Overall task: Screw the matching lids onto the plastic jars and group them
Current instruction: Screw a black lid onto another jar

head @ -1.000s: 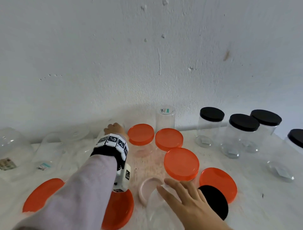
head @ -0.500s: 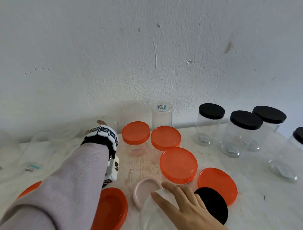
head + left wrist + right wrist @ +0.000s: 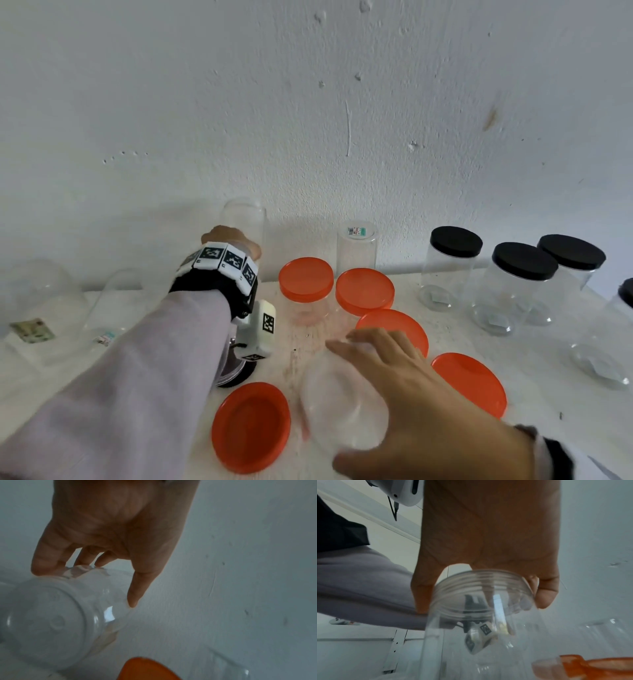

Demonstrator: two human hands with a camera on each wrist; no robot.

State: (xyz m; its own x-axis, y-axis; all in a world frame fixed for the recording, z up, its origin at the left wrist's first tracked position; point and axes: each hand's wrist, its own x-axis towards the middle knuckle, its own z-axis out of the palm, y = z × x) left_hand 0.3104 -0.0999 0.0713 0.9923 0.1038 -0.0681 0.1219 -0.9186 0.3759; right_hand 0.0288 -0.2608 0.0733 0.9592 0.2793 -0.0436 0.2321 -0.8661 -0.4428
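My left hand reaches to the back by the wall and grips a clear lidless jar. The left wrist view shows that jar tilted, base towards the camera, with fingers and thumb curled round its wall. My right hand lies over a second clear jar near the front. In the right wrist view its fingers and thumb clasp the threaded open mouth. Loose orange lids lie beside it.
Three orange-lidded jars stand in the middle, and an upturned labelled clear jar is behind them. Black-lidded jars are grouped at the right. More clear jars sit at the left. The wall rises close behind.
My left hand has lifted the clear jar up against the wall. My right hand has moved forward over the near jar's mouth and taken hold, now covering the black lid.
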